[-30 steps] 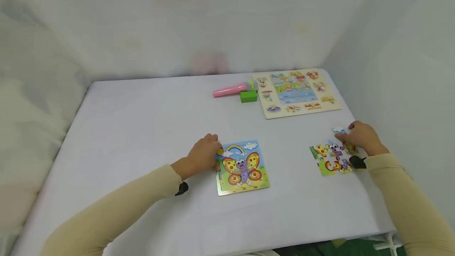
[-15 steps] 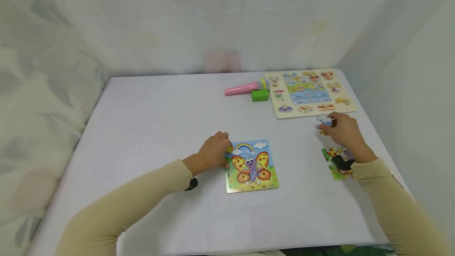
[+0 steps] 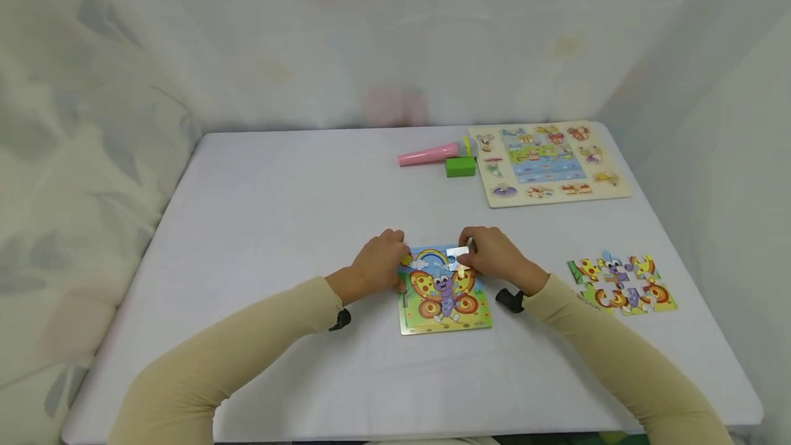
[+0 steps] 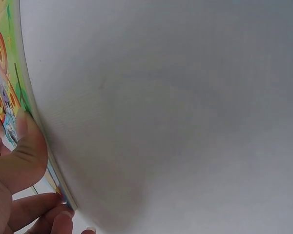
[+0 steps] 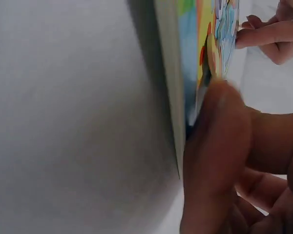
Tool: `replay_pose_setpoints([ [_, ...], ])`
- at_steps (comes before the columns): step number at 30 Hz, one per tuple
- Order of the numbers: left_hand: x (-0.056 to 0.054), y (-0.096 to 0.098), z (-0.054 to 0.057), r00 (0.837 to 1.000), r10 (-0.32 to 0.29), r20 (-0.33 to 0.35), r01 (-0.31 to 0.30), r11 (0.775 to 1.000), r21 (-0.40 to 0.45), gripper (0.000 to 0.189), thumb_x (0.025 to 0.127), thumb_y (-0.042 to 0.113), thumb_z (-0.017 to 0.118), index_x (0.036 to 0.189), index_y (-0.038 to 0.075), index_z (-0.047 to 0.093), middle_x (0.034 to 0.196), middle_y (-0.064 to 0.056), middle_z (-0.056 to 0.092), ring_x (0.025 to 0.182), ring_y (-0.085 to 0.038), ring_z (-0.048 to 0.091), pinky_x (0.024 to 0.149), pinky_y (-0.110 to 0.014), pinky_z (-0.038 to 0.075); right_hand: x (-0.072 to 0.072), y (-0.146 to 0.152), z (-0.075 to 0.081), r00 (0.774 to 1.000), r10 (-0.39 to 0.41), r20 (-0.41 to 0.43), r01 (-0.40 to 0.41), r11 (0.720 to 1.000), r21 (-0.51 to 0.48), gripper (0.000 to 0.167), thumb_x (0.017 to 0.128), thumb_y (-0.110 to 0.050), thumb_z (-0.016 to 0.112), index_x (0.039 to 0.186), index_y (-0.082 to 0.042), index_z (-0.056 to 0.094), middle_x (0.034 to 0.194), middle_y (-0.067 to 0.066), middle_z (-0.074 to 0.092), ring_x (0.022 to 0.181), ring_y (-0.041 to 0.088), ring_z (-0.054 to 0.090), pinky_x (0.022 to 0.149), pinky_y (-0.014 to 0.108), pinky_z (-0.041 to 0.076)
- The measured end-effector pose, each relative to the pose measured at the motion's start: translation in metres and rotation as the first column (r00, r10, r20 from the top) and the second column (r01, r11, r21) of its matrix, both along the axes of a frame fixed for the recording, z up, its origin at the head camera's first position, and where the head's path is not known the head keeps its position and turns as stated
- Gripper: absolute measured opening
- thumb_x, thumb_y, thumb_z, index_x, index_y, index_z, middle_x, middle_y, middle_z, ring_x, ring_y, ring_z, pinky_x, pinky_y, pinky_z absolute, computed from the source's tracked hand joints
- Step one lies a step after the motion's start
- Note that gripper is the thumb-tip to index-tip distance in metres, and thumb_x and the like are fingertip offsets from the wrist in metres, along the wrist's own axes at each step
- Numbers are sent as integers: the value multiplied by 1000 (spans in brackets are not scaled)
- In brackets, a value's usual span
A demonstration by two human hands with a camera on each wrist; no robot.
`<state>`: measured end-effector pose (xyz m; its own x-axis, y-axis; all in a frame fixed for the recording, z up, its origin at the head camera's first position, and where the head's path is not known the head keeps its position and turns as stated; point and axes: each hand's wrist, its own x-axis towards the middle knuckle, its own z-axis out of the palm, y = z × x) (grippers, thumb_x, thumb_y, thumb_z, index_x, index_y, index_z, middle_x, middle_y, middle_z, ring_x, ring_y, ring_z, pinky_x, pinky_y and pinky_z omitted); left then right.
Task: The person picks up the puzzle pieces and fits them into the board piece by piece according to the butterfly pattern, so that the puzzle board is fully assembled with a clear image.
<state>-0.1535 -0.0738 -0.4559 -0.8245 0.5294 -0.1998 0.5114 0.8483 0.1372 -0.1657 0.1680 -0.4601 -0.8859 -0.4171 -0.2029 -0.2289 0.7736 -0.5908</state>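
A square butterfly jigsaw board (image 3: 446, 304) lies flat on the white cloth, its near edge facing me. My left hand (image 3: 378, 263) grips its left edge and far corner; in the left wrist view the thumb (image 4: 27, 146) lies on the printed border and the fingers curl at the corner. Over the far right part, my right hand (image 3: 497, 255) pinches a puzzle piece (image 3: 456, 257) between thumb and fingers. That piece is tilted and catches the light. In the right wrist view the thumb hides most of it, close above the board.
Several joined butterfly puzzle pieces (image 3: 624, 283) lie to the right of my right forearm. Farther back are a pegged picture board (image 3: 559, 165), a green block (image 3: 460, 167) and a pink toy microphone (image 3: 432, 154). Curtain-like fabric stands behind and at both sides.
My right hand has picked up a piece from the loose group at the right and carried it left to the board. The left hand keeps its hold on the board's left edge.
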Motion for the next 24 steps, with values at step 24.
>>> replay_pose_setpoints([
  [24, 1, 0, 2, 1000, -6, -14, 6, 1000, 21, 57, 63, 39, 88, 107, 6, 72, 95, -3, 58, 87, -17, 49, 80, -30, 48, 11, 112, 27, 970, -192, -152, 235, 905, 355, 47, 85, -31, 71, 113, 5, 59, 93, 23, 64, 74, 30, 59, 61, 41, 47],
])
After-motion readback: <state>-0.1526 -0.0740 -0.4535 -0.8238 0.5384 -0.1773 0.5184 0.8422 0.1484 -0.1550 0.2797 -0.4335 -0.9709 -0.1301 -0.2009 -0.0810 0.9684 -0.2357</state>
